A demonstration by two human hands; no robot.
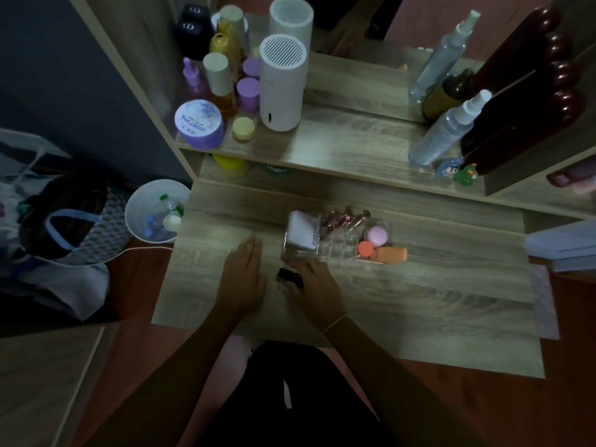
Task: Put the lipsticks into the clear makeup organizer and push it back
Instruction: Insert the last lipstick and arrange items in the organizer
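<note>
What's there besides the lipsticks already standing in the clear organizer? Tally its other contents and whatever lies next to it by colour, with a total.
White: 1, box
Pink: 1, round puff
Orange: 2, round sponge and wedge sponge
Black: 1, lipstick in the right hand
Total: 5

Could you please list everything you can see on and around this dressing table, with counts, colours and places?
organizer: one, clear, desk centre
lipsticks: several, reddish, standing in organizer
black lipstick: one, on desk under right grip
white box: one, organizer's left end
sponges: three, pink and orange, organizer's right end
humidifier: one, white, shelf, mirrored behind
purple jar: one, shelf's left edge
yellow lid: one, beside jar
bottles: several, gold and purple, shelf left
spray bottles: one clear, shelf right, mirrored behind
bin: one, white, floor left
bag: one, patterned, floor left
left hand: flat on desk
right hand: on black lipstick
</note>
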